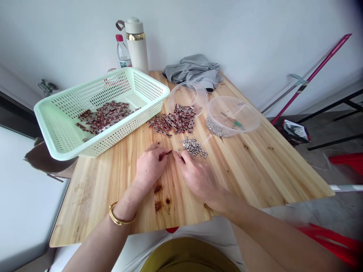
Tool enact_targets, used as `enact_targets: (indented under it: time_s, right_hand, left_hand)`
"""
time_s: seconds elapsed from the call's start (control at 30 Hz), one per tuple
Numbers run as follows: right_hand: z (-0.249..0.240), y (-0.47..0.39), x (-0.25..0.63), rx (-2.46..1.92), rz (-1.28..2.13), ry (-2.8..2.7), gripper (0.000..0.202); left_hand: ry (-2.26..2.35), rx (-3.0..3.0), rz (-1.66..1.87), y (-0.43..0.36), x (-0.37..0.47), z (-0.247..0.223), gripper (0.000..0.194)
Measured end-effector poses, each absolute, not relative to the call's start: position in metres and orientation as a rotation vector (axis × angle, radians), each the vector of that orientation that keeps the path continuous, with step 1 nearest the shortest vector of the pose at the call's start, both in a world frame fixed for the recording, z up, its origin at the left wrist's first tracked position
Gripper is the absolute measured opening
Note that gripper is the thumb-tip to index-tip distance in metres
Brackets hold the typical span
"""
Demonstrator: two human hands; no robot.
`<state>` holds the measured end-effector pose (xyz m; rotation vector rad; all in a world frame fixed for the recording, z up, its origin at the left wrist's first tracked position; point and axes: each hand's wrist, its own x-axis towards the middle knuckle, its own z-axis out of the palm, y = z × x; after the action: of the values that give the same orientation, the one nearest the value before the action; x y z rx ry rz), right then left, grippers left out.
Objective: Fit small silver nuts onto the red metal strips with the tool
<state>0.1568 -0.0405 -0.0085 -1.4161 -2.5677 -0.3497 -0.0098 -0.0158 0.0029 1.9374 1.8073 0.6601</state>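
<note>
My left hand [150, 164] is closed, its thumb and forefinger pinching a small reddish-brown strip [169, 152]. Close by on the right, my right hand [197, 175] has its thumb and fingertips pressed together beside the strip's end; whatever is between them is too small to make out. A loose heap of small silver round pieces [193, 146] lies just beyond my right fingers. Behind it is a pile of red-brown strips with silvery faces [176, 120], partly resting on a clear round lid [200, 94].
A pale green basket [98, 145] holds more strips at the left. At the right, a clear plastic tub [249, 117] contains silver pieces and a green-handled tool [236, 122]. Grey cloth [194, 70], a white flask [138, 53] and a water bottle [122, 53] stand along the wooden table's [255, 170] back.
</note>
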Motion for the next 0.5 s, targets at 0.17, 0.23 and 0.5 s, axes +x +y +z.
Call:
enact_targets:
  time_s: [0.17,0.23,0.5]
  right_hand:
    - [0.007,-0.035,0.170,-1.418,-0.110,-2.292,0.041]
    - [0.016,-0.030,0.183,-1.398,-0.092,-2.068,0.039]
    - [0.011,-0.022,0.222,-1.280,0.124,-1.853,0.021]
  left_hand:
    - [1.720,2.054,0.991,-0.019,-0.024,0.024,0.021]
    - [1.809,2.139,1.288,-0.012,-0.046,0.052,0.022]
    - [2.139,2.350,1.270,0.023,-0.077,0.093,0.031]
